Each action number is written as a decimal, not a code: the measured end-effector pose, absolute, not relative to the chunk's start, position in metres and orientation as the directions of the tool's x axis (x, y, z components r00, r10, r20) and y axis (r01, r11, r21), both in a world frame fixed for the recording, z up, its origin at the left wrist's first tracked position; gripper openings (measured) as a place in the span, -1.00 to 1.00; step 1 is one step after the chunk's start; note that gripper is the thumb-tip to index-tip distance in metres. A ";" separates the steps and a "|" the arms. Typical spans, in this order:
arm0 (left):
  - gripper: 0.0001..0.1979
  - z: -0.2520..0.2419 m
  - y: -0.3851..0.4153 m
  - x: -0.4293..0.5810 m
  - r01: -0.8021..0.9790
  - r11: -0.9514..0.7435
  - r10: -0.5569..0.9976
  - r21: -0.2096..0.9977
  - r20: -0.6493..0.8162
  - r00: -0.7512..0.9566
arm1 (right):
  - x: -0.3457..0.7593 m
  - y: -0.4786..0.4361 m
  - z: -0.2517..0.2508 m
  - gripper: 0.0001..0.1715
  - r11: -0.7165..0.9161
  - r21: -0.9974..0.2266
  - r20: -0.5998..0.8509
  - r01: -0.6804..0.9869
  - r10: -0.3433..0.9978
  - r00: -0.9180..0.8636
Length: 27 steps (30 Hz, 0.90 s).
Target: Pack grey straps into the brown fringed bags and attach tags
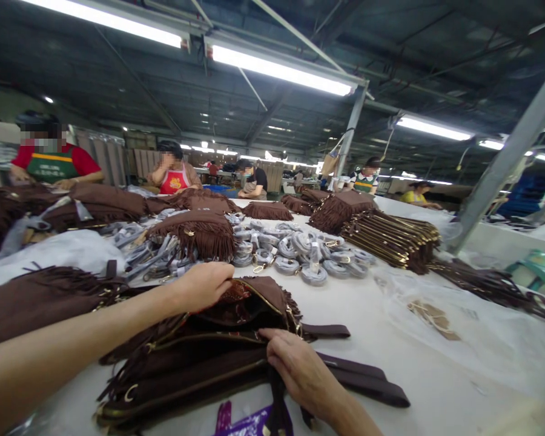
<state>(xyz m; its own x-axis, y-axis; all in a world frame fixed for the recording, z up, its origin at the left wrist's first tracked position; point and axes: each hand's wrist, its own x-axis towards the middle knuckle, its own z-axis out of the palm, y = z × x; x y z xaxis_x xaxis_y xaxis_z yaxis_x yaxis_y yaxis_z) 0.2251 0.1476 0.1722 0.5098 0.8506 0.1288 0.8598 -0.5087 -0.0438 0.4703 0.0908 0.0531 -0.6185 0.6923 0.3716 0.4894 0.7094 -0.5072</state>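
Observation:
A dark brown fringed bag with a gold zipper lies unzipped in front of me, its patterned lining showing. My left hand is closed on the bag's far edge by the zipper. On the near side of the opening, my right hand pinches the zipped edge between thumb and fingers. Another brown bag lies right below it, close to me. Dark straps stick out to the right. What lies deep inside the bag is in shadow.
Coiled straps in grey wrapping cover the table's middle. Brown fringed bags are piled beyond and to the left. A stack of gold-zippered bags stands at right, near clear plastic and brown tags. Several co-workers sit across the table.

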 end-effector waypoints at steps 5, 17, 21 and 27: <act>-0.83 0.167 0.142 0.223 0.845 -0.524 0.833 -0.105 0.143 0.534 | 0.464 0.100 0.063 -0.80 0.643 -0.542 0.362 0.541 0.760 -0.540; -0.71 0.128 0.125 0.283 0.771 -0.577 0.791 0.270 -0.051 0.610 | 0.471 0.136 0.096 -0.87 0.413 -0.835 0.224 0.362 0.858 -0.462; -0.68 0.118 0.157 0.295 0.798 -0.523 0.824 0.299 -0.060 0.563 | 0.480 0.145 0.085 -0.83 0.315 -0.879 0.218 0.358 0.933 -0.287; -0.64 0.109 0.180 0.308 0.798 -0.523 0.820 0.300 -0.077 0.567 | 0.480 0.148 0.082 -0.85 0.299 -0.869 0.211 0.394 0.945 -0.251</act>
